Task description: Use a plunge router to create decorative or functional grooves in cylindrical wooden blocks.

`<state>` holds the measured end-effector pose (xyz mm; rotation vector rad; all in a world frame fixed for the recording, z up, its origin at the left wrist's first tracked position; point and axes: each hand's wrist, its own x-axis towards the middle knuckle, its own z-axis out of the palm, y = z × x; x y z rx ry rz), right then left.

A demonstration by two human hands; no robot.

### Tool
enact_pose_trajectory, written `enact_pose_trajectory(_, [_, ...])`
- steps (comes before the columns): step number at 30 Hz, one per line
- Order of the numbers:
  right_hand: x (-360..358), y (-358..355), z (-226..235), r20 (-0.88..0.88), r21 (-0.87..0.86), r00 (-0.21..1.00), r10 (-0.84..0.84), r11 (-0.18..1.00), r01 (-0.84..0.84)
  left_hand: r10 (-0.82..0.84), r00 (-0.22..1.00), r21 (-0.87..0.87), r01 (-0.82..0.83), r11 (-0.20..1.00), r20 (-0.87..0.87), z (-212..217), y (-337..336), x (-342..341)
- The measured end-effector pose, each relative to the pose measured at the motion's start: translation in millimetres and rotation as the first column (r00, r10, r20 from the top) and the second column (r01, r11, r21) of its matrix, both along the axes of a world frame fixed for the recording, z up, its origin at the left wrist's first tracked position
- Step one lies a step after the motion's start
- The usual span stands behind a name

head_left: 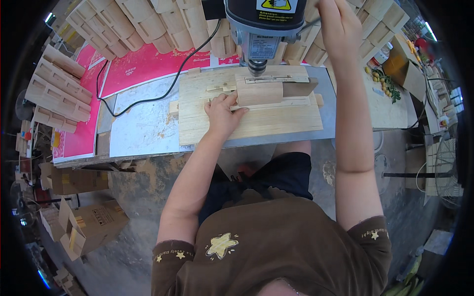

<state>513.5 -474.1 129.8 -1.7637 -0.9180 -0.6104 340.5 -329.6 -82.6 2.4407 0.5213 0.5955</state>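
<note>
A small bench drill press [266,22] stands at the top middle. Its chuck [257,67] is directly over a pale wooden block [260,92] with a curved face. That block lies in a wooden jig [269,116] made of a flat board with strips fixed on it. My left hand [223,114] grips the block's left end, thumb at the near side, fingers curled at the far side. Raised at the upper right, my right hand [340,22] is closed round the drill press's feed lever [310,24]; its fingers are partly cut off by the frame edge.
Stacks of similar wooden blocks [160,24] line the table's back, with more at the left [59,93]. A black cable [165,89] loops over the tabletop. Fruit [380,79] and an open carton [402,64] are at right. Cardboard boxes [94,222] stand on the floor.
</note>
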Motion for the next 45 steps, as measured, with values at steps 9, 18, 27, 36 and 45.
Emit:
enact_pose_trajectory(9, [37,18,-20,-0.047,0.05,0.974,0.223,0.974,-0.221,-0.048,0.997,-0.192,0.06,0.98,0.065,-4,3,13])
enact_pose_trajectory(18, [-18,-57,-134,-0.137,-0.647,0.988,0.075,0.748,-0.147,-0.128,0.963,-0.024,0.138,0.99,0.239,0,18,-7])
enact_pose_trajectory(27, [-38,-88,-133,-0.23,-0.569,0.944,0.236,0.754,-0.328,-0.181,0.93,-0.131,0.233,0.964,0.319,62,66,-124])
enact_pose_trajectory(36, [-74,-70,-135,-0.217,-0.586,0.945,0.245,0.741,-0.327,0.404,0.908,-0.881,-0.098,0.462,0.111,76,36,-119])
enact_pose_trajectory(45, [-66,-74,-132,-0.182,-0.604,0.938,0.294,0.72,-0.342,0.314,0.949,-0.859,-0.129,0.495,0.039,38,19,-103])
